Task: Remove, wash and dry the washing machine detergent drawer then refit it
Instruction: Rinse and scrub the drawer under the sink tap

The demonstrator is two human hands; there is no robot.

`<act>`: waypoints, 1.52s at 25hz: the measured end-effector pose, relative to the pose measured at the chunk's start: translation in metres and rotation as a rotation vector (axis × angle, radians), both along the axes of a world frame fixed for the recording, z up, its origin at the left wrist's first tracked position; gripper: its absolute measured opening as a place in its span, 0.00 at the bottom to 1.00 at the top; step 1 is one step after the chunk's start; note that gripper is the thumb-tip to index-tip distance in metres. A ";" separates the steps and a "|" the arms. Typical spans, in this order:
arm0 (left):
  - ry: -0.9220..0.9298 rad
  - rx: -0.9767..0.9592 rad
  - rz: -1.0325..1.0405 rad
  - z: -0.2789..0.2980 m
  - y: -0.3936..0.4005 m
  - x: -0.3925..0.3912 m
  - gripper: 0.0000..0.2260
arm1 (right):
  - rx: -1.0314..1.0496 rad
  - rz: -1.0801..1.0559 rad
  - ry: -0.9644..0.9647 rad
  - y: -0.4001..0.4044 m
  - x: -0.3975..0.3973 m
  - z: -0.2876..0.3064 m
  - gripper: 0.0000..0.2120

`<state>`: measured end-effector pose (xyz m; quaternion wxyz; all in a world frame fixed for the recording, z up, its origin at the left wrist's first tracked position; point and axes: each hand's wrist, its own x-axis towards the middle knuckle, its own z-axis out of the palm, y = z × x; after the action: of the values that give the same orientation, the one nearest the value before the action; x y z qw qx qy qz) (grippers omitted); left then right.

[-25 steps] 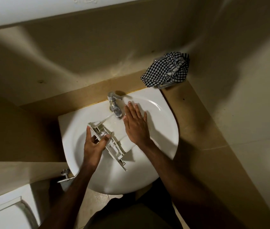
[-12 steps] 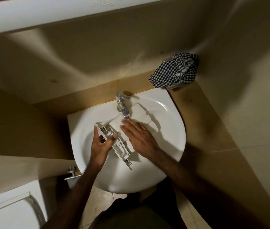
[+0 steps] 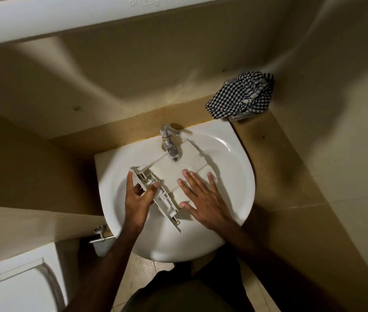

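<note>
The drawer (image 3: 178, 174) lies in the sink (image 3: 234, 176), under the tap (image 3: 169, 143). The left hand (image 3: 136, 203) grips its front panel; the right hand (image 3: 203, 199) lies flat on it, fingers spread wide.

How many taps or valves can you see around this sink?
2: a chrome tap at the back rim of the sink, and a small valve below its left edge. Others may be hidden underneath.

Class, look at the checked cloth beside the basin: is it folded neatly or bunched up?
Bunched up. The checked cloth lies crumpled in uneven folds in the corner beyond the basin.
</note>
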<state>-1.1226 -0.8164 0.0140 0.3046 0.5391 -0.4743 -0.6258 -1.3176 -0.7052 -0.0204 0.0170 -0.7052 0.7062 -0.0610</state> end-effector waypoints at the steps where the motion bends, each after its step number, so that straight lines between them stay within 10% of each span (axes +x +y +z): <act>1: -0.003 -0.010 -0.006 0.001 -0.001 -0.003 0.34 | 0.006 -0.055 -0.024 0.000 0.002 -0.001 0.32; 11: 0.005 -0.028 -0.034 0.000 -0.008 0.000 0.29 | -0.004 0.005 -0.050 0.026 -0.002 -0.009 0.27; 15: -0.002 -0.014 -0.054 -0.001 -0.010 -0.003 0.31 | 0.053 -0.625 -0.391 0.013 0.003 -0.012 0.30; 21: -0.005 -0.037 -0.056 0.000 -0.010 0.002 0.28 | 0.046 -0.544 -0.669 0.020 0.082 -0.006 0.37; 26: -0.015 -0.031 -0.063 0.002 -0.011 0.000 0.27 | 0.128 -0.998 -1.308 -0.032 0.022 0.010 0.42; 32: -0.031 -0.024 -0.081 0.003 -0.011 0.002 0.29 | 0.137 -1.177 -1.573 -0.034 0.087 0.000 0.51; 38: -0.058 -0.007 -0.072 0.006 -0.012 0.003 0.30 | -0.104 -1.448 -1.732 -0.064 0.016 0.000 0.23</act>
<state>-1.1195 -0.8286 0.0198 0.2701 0.5384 -0.5041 -0.6189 -1.3012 -0.7689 -0.0200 0.4320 0.1501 0.6955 -0.5542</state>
